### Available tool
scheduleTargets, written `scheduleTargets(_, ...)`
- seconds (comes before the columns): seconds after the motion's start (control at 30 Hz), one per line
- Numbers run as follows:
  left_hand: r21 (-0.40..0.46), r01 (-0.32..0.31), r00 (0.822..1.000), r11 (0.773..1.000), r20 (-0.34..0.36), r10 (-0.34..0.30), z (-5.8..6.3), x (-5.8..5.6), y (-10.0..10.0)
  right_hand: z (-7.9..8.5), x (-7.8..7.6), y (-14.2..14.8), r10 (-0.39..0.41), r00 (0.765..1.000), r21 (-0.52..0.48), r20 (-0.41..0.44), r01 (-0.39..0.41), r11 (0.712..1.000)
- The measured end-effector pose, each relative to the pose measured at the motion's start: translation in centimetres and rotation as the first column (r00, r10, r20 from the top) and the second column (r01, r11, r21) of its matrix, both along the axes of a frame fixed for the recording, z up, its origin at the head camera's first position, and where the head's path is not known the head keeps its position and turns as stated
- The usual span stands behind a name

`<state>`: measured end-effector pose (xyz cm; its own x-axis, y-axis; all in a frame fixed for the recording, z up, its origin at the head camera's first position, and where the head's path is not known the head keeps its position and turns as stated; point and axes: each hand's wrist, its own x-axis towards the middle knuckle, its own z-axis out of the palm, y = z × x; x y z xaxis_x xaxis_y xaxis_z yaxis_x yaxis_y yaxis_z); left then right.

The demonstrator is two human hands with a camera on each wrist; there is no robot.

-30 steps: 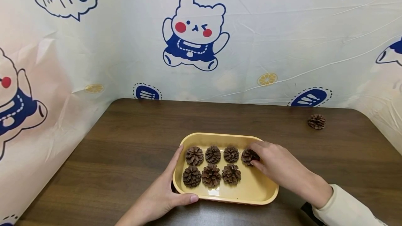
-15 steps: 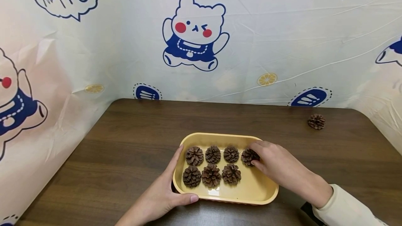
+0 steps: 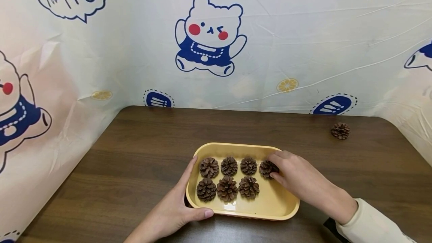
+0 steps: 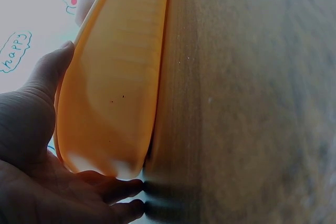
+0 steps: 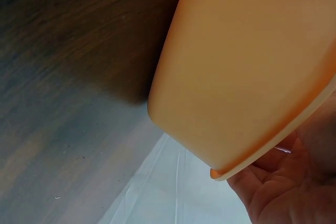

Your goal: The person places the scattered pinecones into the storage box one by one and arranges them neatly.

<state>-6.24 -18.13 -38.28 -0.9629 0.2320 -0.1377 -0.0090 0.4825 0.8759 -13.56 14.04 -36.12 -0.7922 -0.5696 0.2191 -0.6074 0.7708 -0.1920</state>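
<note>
A yellow plastic tray (image 3: 270, 209) sits on the table with several brown pine cones in two rows. My left hand (image 3: 172, 205) holds the tray's left end, thumb on the front rim and fingers along the left side. In the left wrist view, the left hand (image 4: 37, 145) reaches around the tray's outer wall (image 4: 110, 77). My right hand (image 3: 297, 171) reaches over the right rim and pinches the pine cone (image 3: 267, 168) at the back row's right end; its fingers partly cover that cone. The right wrist view shows the right hand (image 5: 289, 182) beyond the tray's rim, its fingertips hidden.
A single pine cone (image 3: 340, 131) lies at the table's back right. The dark wood table (image 3: 135, 153) meets a printed cloth backdrop (image 3: 287, 29) behind and at both sides. A dark object (image 3: 334, 228), its kind unclear, shows under the right sleeve.
</note>
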Motion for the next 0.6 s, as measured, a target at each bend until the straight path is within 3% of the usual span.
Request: scheduleTargets(0.6, -0.003, -0.006, 1.000, 1.000, 0.005, 0.006, 0.03, -0.04, 0.02, 0.07, 0.04, 0.09, 0.012, 1.000, -0.014, -0.015, -0.012, 1.000)
